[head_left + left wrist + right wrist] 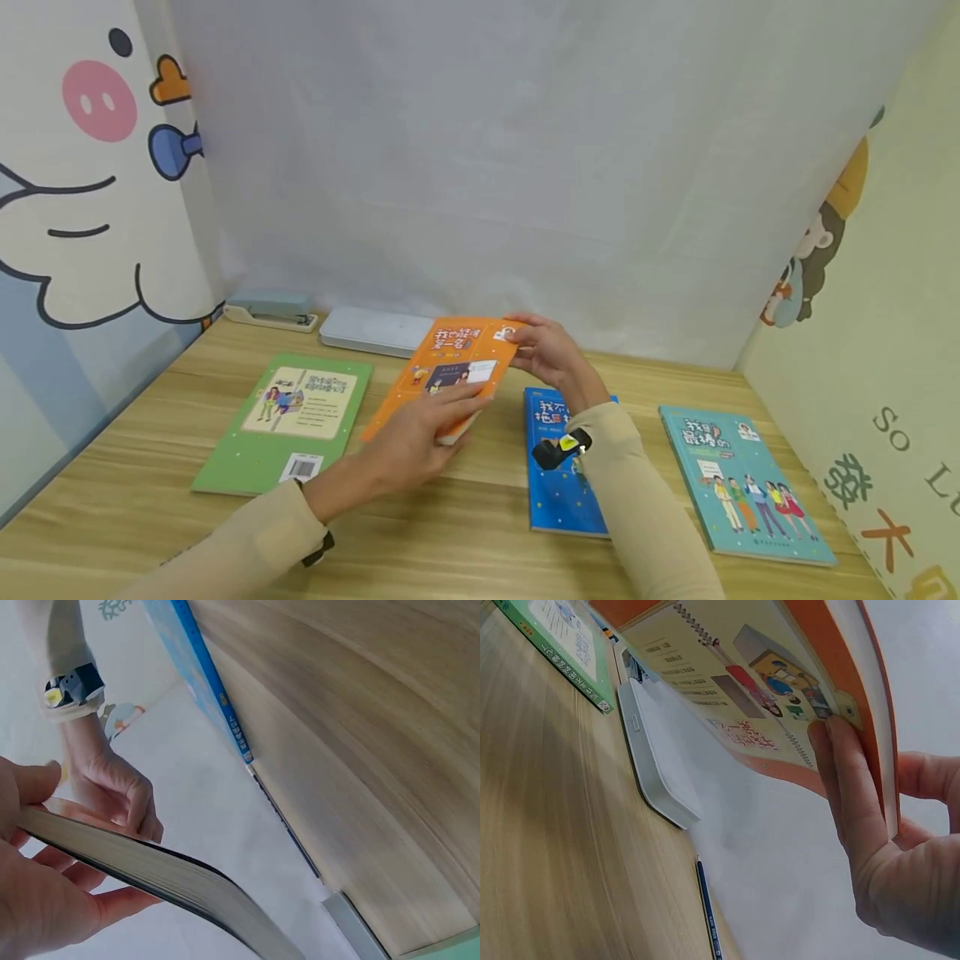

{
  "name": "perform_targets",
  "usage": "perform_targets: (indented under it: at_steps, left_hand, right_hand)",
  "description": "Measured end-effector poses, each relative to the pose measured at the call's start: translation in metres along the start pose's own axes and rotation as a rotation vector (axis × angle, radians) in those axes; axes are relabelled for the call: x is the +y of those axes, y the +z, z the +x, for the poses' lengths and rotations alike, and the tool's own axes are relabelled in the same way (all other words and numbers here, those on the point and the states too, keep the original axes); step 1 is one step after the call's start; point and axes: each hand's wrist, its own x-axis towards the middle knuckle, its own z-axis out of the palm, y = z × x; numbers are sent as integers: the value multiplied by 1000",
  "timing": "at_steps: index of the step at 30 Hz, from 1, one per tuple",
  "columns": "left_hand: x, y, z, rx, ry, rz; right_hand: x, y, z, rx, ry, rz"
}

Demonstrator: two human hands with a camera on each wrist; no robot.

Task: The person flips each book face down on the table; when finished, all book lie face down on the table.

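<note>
An orange book [408, 392] is held tilted above the table, its front cover facing up in the head view. My left hand [427, 425] grips its near right edge, thumb and fingers on opposite sides of the page block [165, 871] in the left wrist view. At the far right corner, my right hand [553, 354] pinches the book; two fingers [851, 776] lie against the illustrated back cover [780, 682] in the right wrist view. Below the right forearm lies a blue book [558, 496], partly hidden by the sleeve.
A green book [232, 458] lies on the wooden table [465, 550] at left, a teal book [738, 467] at right. Along the back stand a light-blue stapler [273, 307] and a white flat case [371, 331], partly behind the orange book. A dark pencil [707, 911] lies near the back edge.
</note>
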Motion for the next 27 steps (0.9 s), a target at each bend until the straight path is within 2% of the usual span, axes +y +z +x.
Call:
perform_targets:
  at_steps: [3,8,12,21,27]
  left_hand:
    - [-1,-3,3,33,-23,-50]
    - [-3,-4,4,62,-138,-95]
    - [-4,-6,4,90,-193,-135]
    - [-9,-7,0,200,-108,-174]
    - [-7,-12,0,277,-99,-209]
  right_hand:
    - [0,-1,1,6,0,10]
    - [-1,-1,1,12,4,12]
    - [-2,-1,0,2,-10,-6]
    - [-3,-2,-1,-54,-24,-80]
    - [-3,-1,-2,-69,-25,-83]
